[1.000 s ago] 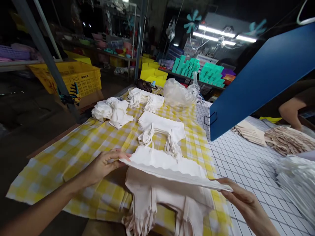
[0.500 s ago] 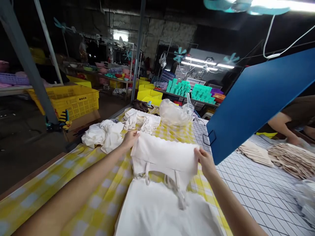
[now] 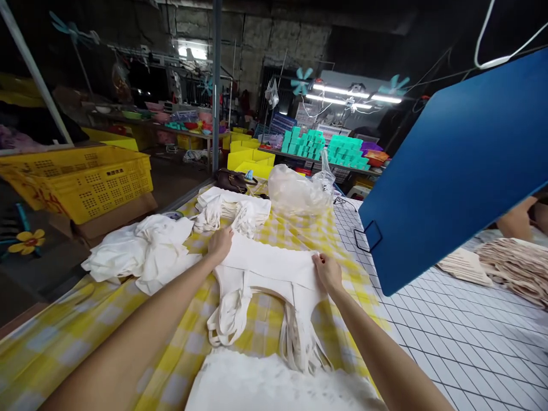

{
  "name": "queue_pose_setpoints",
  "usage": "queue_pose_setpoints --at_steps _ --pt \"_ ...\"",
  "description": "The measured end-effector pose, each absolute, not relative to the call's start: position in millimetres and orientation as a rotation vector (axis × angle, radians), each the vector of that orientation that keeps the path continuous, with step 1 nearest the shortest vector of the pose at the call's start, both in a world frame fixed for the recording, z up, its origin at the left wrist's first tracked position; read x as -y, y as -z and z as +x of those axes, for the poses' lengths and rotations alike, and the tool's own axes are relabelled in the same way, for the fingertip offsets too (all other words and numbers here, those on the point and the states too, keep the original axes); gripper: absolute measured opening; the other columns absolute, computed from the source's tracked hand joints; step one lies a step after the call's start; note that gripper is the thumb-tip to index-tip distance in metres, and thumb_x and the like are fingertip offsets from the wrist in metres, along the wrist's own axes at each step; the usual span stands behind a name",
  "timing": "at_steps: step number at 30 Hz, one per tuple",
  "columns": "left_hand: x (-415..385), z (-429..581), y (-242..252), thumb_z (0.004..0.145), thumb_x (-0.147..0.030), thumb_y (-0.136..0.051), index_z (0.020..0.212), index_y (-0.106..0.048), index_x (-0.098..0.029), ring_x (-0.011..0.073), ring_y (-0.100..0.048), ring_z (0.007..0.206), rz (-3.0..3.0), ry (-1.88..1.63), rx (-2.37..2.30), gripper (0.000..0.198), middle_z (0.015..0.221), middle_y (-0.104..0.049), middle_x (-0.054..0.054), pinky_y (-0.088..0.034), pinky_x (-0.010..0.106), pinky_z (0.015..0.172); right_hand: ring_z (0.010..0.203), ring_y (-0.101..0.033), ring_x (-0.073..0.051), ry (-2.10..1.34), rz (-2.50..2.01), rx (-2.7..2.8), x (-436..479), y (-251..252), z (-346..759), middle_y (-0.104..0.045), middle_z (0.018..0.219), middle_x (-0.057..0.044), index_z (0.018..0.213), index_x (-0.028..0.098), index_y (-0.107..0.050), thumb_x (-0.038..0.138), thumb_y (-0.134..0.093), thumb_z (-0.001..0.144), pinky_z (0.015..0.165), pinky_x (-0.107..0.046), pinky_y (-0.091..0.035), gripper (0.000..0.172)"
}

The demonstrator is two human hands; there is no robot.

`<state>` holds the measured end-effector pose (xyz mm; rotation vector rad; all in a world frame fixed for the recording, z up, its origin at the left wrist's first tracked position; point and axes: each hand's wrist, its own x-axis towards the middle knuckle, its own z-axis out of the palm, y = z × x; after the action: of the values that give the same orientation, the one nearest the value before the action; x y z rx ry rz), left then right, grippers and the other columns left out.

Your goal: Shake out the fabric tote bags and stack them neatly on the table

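In a dim room (image 3: 257,40), on a yellow-checked cloth (image 3: 190,342), the white garment (image 3: 269,260) lies spread, a plastic bag (image 3: 295,191) beyond it, a blue board (image 3: 454,171) to its right, both arms (image 3: 158,317) stretching forward, left hand (image 3: 220,245) and right hand (image 3: 328,271) gripping its far corners (straps (image 3: 302,342) trailing nearer).

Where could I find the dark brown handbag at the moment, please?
In the head view, the handbag sits left of centre, just behind the far white garment stack and left of the plastic bag.
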<state>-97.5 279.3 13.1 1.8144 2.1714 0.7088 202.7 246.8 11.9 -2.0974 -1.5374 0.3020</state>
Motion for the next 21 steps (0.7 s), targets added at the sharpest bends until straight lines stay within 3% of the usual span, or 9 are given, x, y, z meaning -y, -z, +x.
queue_pose_setpoints --at_steps 10,16,18,21 --pt "-283.3 -90.4 3.4 0.09 -0.025 -0.033 0.109 -0.058 -0.014 0.027 -0.061 0.09 2.071 -0.458 -2.214 0.034 0.092 -0.065 0.017 -0.043 0.035 0.074 0.09 -0.059 -0.027 -0.147 -2.344 1.64 -246.1 -7.5 188.4 -0.064 0.091 -0.014 0.099 0.017 -0.054 0.033 -0.034 0.089 0.071 -0.035 -0.039 0.028" --pt "-254.2 -89.7 -20.4 0.085 -0.025 -0.044 0.129 -0.039 -0.011 0.0301 -0.052 0.104 2.268 -0.481 -2.289 0.047 0.117 -0.053 0.02 -0.037 0.039 0.086 0.102 -0.054 -0.027 -0.109 -2.262 1.678 -218.8 -25.8 194.7 -0.053 0.119 -0.016 0.116 0.016 -0.043 0.033 -0.04 0.085 0.075 -0.034 -0.041 0.036" --pt "-226.2 -89.8 -30.5 0.083 -0.024 -0.047 0.13 -0.037 -0.011 0.0302 -0.048 0.108 2.447 -0.536 -2.224 0.05 0.118 -0.052 0.019 -0.035 0.039 0.089 0.095 -0.056 -0.025 -0.112 -2.104 1.754 -191.9 -35.1 201.0 -0.055 0.113 -0.014 0.115 0.016 -0.045 0.033 -0.045 0.082 0.074 -0.033 -0.041 0.037" --pt "-163.1 -86.2 -41.5 0.082 -0.024 -0.048 0.123 -0.046 -0.012 0.0285 -0.049 0.103 2.664 -0.599 -1.924 0.042 0.111 -0.055 0.015 -0.035 0.039 0.087 0.071 -0.056 -0.019 -0.251 -1.878 1.865 -135.3 -50.9 210.3 -0.059 0.096 -0.01 0.104 0.017 -0.052 0.036 -0.049 0.079 0.064 -0.032 -0.043 0.032"
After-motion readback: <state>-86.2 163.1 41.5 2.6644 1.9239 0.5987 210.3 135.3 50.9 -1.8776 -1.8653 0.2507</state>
